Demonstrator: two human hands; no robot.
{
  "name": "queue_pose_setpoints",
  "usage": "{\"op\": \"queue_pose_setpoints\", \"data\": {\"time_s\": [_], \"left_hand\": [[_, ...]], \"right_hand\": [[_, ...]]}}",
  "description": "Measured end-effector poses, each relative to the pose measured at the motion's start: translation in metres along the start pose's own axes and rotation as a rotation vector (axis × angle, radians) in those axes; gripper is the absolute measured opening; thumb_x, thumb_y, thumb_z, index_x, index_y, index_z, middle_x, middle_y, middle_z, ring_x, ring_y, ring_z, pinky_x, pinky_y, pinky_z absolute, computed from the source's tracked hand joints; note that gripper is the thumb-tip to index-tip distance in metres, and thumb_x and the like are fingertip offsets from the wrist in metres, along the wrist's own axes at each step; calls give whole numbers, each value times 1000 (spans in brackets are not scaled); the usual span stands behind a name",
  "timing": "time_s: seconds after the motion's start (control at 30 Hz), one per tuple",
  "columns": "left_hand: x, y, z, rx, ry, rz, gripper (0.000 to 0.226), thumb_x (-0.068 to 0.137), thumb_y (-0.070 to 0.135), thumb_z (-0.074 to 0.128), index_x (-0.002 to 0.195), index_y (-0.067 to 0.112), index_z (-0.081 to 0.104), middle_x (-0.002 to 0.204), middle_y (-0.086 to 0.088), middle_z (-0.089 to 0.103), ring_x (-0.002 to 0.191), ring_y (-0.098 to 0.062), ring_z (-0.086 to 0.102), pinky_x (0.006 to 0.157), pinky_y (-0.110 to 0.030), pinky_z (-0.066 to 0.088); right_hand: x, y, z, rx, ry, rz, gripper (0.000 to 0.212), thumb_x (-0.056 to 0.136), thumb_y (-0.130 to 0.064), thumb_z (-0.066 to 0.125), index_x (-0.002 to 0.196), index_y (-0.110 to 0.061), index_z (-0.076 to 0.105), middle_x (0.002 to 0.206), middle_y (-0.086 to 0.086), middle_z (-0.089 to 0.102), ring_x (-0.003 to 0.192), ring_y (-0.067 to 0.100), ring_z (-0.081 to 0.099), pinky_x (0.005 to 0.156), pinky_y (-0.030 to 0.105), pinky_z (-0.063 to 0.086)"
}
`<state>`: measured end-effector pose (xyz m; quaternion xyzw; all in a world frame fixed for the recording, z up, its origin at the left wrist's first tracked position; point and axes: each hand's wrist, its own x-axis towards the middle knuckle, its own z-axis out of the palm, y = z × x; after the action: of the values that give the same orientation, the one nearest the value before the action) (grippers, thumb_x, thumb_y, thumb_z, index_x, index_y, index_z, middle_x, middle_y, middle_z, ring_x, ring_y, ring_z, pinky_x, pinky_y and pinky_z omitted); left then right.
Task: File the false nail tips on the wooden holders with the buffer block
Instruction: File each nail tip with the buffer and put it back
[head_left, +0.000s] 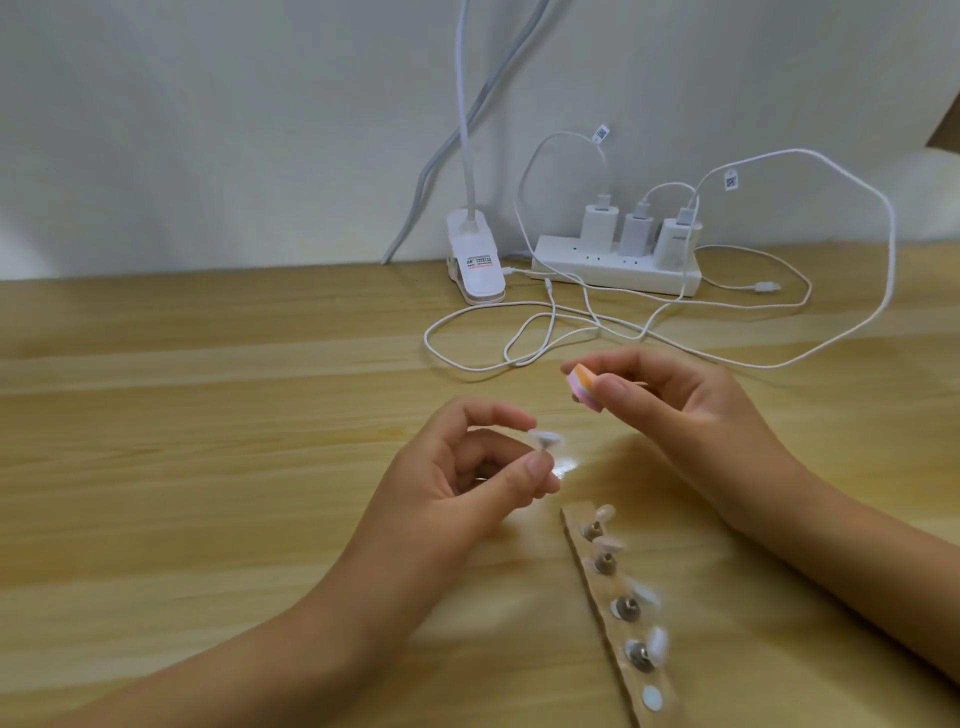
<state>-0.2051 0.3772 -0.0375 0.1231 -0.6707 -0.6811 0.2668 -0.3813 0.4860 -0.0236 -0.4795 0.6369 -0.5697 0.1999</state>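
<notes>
My left hand (467, 467) pinches a small holder between thumb and forefinger, with a pale false nail tip (183, 439) on its top, lifted above the table. My right hand (670, 395) grips a small pink and orange buffer block (740, 391), held a short way up and to the right of the nail tip, not touching it. A wooden strip (605, 592) lies on the table below my hands, running toward the lower right. Several holders with nail tips (605, 545) stand on it, and its nearest spot (651, 698) shows only a white disc.
A white power strip (618, 265) with three chargers sits at the back against the wall, with white cables (545, 332) looping over the table behind my hands. A white clip lamp base (475, 260) stands left of it. The wooden table (208, 364) stretches left.
</notes>
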Motion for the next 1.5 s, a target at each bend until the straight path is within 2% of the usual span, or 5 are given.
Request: {"op": "queue_pose_setpoints", "data": {"time_s": [0.1,0.8,0.9,1.2,1.5], "left_hand": [[0,1,-1,1,-16,12,9,79,25,72,85,27,65,78,-3,73,75,-7,67,69,-13,49],[-2,2,4,98,10,16,12,71,27,77,75,26,65,82,4,75,78,-7,70,66,-12,49],[-3,1,5,132,23,24,16,70,31,79,74,28,64,82,2,75,77,-8,70,67,-15,51],[-5,1,4,169,26,31,16,72,27,80,77,24,65,85,3,76,82,-18,72,76,-30,56],[-6,2,5,167,10,37,19,68,35,76,75,22,63,81,1,75,73,-12,67,63,-17,49]], "right_hand": [[1,-3,2,106,7,16,37,77,-50,65,100,-24,77,93,-4,76,88,2,68,81,14,50],[-10,-19,11,196,-131,-46,22,79,-44,65,87,-25,74,85,-5,71,80,5,66,77,15,51],[-9,-13,10,87,-163,-6,17,76,-37,77,87,-25,73,85,1,71,81,16,67,77,25,55],[-7,-8,8,93,-129,-6,27,71,-45,69,80,-19,72,80,-6,73,76,2,64,70,12,47],[-10,-11,12,168,-122,-105,16,75,-36,71,84,-25,65,76,-8,66,73,5,61,69,16,46]]}}
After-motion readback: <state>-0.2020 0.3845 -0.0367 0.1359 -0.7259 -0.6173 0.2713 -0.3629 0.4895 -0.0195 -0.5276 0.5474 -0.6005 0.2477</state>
